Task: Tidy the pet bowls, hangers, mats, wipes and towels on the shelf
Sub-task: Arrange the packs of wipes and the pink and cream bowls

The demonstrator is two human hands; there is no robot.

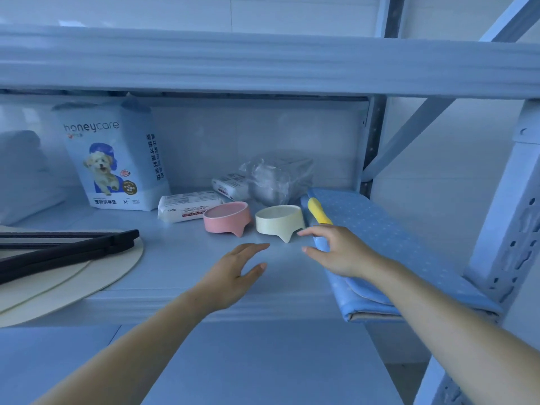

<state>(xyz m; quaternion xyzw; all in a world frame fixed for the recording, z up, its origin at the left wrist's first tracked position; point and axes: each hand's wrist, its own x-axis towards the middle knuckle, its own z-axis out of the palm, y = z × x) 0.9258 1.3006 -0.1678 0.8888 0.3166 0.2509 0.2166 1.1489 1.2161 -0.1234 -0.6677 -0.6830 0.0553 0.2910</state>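
Fingers (314,230) of right hand (342,254) spread beside cream bowl (277,222).

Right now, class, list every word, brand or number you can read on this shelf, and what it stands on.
"honeycare": top of the pet pad bag.
"M": bottom of the same bag.
Chinese print on the bag: too blurred to quote.
Label on the wipes pack: too small to read.
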